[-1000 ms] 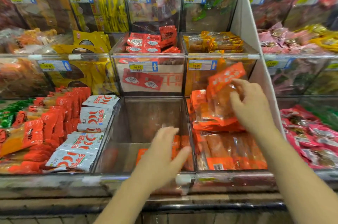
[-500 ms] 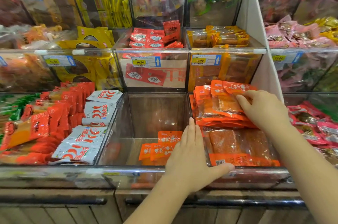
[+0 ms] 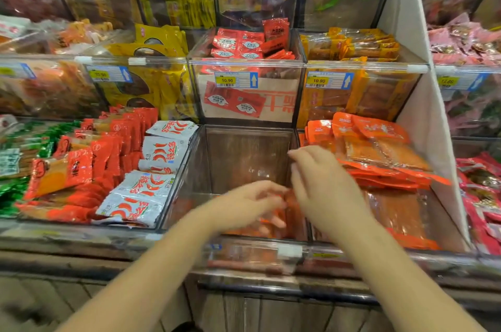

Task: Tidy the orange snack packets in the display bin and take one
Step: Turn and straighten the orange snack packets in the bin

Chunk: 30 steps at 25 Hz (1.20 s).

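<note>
left hand (image 3: 248, 204) and right hand (image 3: 324, 190) nearly touch above orange packets (image 3: 294, 220); blur hides any grip

Price label (image 3: 235, 80) reads 10.90; right neighbour label (image 3: 329, 80) likewise 10.90.

I'm looking at orange snack packets lying in two clear bins on the bottom row. In the right bin (image 3: 379, 253) a tilted stack (image 3: 379, 150) is leaning toward the back wall, printed orange headers uppermost, clear fronts showing reddish-brown strips. Flat packets (image 3: 401, 212) are lying below it along the front wall. In the middle bin (image 3: 244, 152) a few small orange packets (image 3: 267, 226) are sitting at the front right corner, blurred, partly hiding behind my left hand (image 3: 244, 204) and right hand (image 3: 322, 185).
</note>
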{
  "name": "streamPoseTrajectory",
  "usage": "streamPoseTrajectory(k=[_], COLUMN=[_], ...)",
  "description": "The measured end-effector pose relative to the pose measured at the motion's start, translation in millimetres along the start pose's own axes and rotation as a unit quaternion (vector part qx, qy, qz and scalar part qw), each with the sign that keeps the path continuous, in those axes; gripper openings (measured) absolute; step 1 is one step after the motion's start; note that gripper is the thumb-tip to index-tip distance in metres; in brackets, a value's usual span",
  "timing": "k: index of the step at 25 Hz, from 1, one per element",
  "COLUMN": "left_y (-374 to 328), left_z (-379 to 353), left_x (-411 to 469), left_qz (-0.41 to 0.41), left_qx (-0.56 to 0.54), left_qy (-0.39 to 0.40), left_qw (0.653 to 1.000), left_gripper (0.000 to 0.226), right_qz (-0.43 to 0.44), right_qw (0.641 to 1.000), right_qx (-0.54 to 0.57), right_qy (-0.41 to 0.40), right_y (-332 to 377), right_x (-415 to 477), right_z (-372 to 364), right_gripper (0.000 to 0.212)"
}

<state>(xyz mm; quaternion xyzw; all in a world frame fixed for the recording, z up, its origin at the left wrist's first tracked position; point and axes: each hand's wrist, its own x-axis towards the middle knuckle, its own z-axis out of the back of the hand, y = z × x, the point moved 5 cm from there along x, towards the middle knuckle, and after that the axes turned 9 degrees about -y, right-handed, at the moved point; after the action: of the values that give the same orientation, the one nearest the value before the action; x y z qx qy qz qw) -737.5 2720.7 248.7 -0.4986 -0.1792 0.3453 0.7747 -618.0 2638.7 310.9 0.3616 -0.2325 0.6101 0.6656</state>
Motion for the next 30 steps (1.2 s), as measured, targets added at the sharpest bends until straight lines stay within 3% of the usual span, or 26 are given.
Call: streamPoseTrajectory(k=[2,4,6,7,11,14,19,21,24,27,30], left_y=[23,54,89,102,137,149,150,137,95,54,27], left_z=[26,35,28,23,9,3,11,18,37,68,83], left_x=[21,45,59,65,87,89,91,88,83,59,19], left_qz=[0.09,0.197,0.325,0.358,0.366,0.383,0.403,0.371,0.222,0.119,0.002], left_qx=[0.149,0.311,0.332,0.317,0.271,0.256,0.23,0.303,0.405,0.254,0.044], left_qy=[-0.022,0.042,0.123,0.132,0.091,0.119,0.082,0.08,0.006,-0.175,-0.249], left_qw=[0.985,0.929,0.877,0.868,0.886,0.88,0.882,0.874,0.887,0.944,0.967], left_gripper=[0.027,0.034,0.058,0.068,0.058,0.039,0.045,0.034,0.033,0.028,0.026], right_qz=[-0.022,-0.055,-0.07,-0.084,-0.105,-0.117,-0.133,-0.136,-0.143,-0.144,-0.13], right_qw=[0.998,0.988,0.982,0.981,0.974,0.974,0.976,0.978,0.979,0.982,0.978], right_qx=[-0.002,-0.045,-0.076,-0.081,-0.092,-0.076,-0.033,-0.019,0.004,0.064,0.157], right_qy=[0.067,0.135,0.156,0.154,0.178,0.18,0.168,0.158,0.145,0.101,0.033], right_y=[13,11,5,2,1,-1,-5,-7,-10,-10,-4], right_x=[-8,-10,-11,-11,-8,-8,-10,-10,-11,-11,-11], right_z=[-31,-53,-62,-63,-68,-67,-69,-70,-71,-65,-50], right_gripper=[0.042,0.053,0.058,0.059,0.061,0.061,0.056,0.052,0.049,0.044,0.041])
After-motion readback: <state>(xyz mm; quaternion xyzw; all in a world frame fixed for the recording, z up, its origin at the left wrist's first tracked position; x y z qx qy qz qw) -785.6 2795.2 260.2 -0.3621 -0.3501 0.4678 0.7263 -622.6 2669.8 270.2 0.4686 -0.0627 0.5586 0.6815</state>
